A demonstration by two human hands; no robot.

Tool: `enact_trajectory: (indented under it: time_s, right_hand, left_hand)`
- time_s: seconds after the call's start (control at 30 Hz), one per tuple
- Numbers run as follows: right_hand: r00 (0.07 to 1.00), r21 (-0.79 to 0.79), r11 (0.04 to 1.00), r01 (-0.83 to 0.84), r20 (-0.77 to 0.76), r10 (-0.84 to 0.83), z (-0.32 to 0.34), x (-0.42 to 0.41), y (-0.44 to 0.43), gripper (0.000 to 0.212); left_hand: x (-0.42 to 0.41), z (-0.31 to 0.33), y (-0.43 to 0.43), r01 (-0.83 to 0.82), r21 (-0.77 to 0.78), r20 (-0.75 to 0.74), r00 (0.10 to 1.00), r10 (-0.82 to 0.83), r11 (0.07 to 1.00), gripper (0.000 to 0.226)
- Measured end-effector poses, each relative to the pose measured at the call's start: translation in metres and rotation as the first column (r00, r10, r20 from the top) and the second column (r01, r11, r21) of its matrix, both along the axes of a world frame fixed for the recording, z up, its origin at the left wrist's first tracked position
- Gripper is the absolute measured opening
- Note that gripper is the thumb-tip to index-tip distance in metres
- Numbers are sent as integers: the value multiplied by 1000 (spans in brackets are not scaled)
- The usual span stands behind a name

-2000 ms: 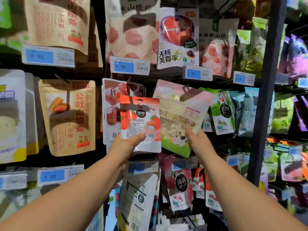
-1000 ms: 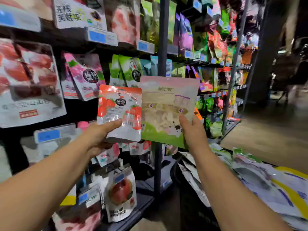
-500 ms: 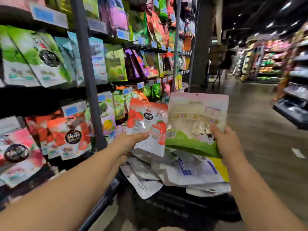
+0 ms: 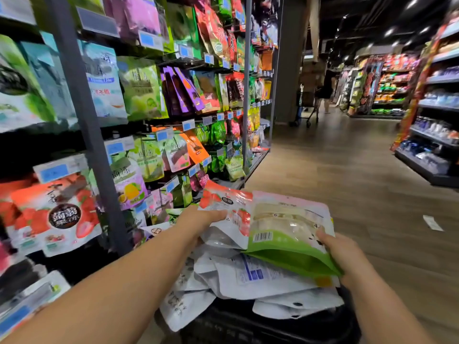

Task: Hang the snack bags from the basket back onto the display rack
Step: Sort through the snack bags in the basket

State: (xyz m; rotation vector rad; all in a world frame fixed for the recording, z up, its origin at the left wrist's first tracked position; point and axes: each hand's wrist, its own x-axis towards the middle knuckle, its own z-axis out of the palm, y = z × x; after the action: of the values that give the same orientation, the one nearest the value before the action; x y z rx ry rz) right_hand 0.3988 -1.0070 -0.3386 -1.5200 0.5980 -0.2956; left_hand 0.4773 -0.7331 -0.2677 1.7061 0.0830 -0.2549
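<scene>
While the left hand (image 4: 198, 220) pinches the red bag (image 4: 229, 207) by its side and the right hand (image 4: 346, 254) pinches the green bag (image 4: 285, 229) at its corner, both bags lie low over the heap (image 4: 260, 279) in the basket (image 4: 248, 326), their edges overlapping. Such thin grips may slip. Part of the heap hangs over the basket's left rim and could slide to the floor (image 4: 347, 170). The red bag's twins (image 4: 57, 217) hang low on the rack (image 4: 82, 115).
</scene>
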Motion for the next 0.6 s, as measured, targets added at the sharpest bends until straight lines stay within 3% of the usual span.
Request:
enact_trajectory:
  time_s: [0.07,0.17,0.23,0.3,0.37,0.47,0.6]
  right_hand:
    - [999,-41,999,3,-44,-5,-8,3,-7,18]
    - [988,-213,977,-20,-152,-13,-15,2,-16,29]
    - [972,-315,948,-50,-235,-27,-16,-1,-22,32]
    - [964,-352,934,-58,-262,-39,-15,-5,-24,32]
    - [967,-432,901,-25,-239,-88,-17,-7,-26,56]
    - [988,-501,861,-80,-154,2,-7,-5,-19,37]
    - [947,-592,753,-287,-294,130,-17,5,-20,32]
  left_hand:
    - [4,2,-4,13,80,42,999,-16,997,35]
    - [16,2,-15,24,241,103,993,-50,970,33]
    - [24,0,-22,90,382,68,990,-125,920,76]
    - [31,-1,-30,139,480,56,981,-188,866,90]
    - [35,-2,-34,162,578,62,969,-240,800,84]
    - [39,0,-37,219,676,61,935,-349,703,64]
    - [34,-7,-46,341,758,1,852,-524,556,63]
